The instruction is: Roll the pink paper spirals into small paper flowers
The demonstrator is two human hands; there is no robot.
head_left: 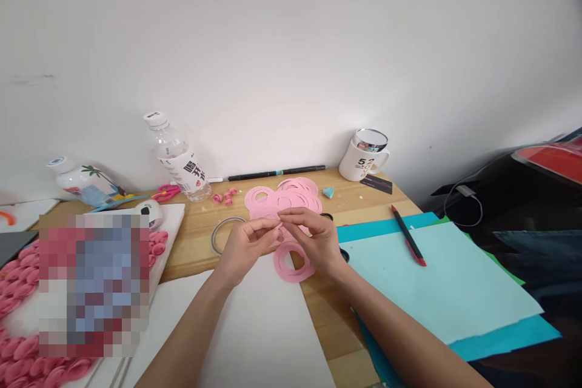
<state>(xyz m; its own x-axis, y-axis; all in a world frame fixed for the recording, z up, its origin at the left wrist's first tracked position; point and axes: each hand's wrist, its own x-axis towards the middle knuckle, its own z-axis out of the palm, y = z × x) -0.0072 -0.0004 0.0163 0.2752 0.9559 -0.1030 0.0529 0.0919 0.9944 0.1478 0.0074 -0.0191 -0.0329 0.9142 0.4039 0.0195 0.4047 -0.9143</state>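
My left hand [248, 248] and my right hand [313, 236] meet over the middle of the table, fingertips pinched together. Between them is a small piece of pink paper [279, 225], mostly hidden by the fingers. Just behind lies a heap of pink paper spirals [295, 195], cut as flat rings. One more pink paper spiral [287, 275] rests below my right hand, partly over a white sheet [268, 321]. Left of the heap sit several small rolled pink paper flowers [225, 196]. A roll of tape [218, 236] is partly covered by my left hand.
A water bottle [182, 163], pink-handled scissors [167, 193] and a black pen [277, 173] stand or lie near the wall. At right are a white mug [359, 160], a red-black pen [408, 235] and pale blue sheets [436, 285]. A board with pink flowers [27, 279] lies left.
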